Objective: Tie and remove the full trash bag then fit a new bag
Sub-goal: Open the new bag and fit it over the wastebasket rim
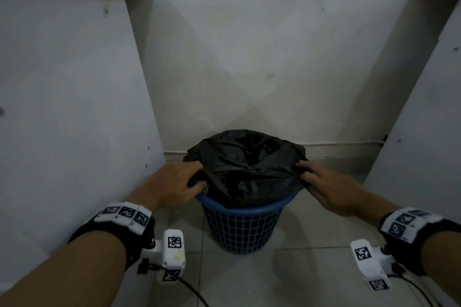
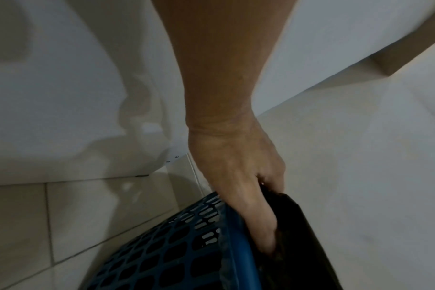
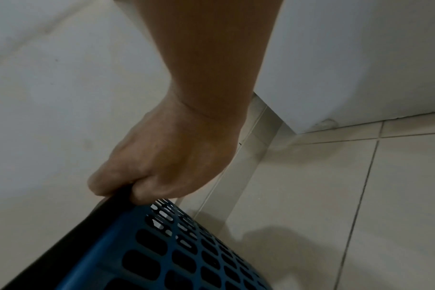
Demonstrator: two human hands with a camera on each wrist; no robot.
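A full black trash bag [image 1: 245, 167] bulges out of a blue perforated plastic basket [image 1: 240, 227] that stands on the tiled floor against the back wall. My left hand [image 1: 184, 182] grips the bag's edge at the basket's left rim, thumb and fingers curled into the plastic. In the left wrist view the left hand [image 2: 256, 215] has its fingers tucked between the blue rim [image 2: 236, 245] and the black bag [image 2: 298, 225]. My right hand [image 1: 314, 179] pinches the bag's right edge. The right wrist view shows the right hand [image 3: 137, 176] clamped on the bag's black edge [image 3: 87, 225] above the basket [image 3: 174, 255].
White panels stand close on both sides, the left panel [image 1: 69, 107] and the right panel [image 1: 424, 119], forming a narrow alcove. The back wall [image 1: 262, 57] is just behind the basket. Light floor tiles [image 1: 287, 281] lie in front.
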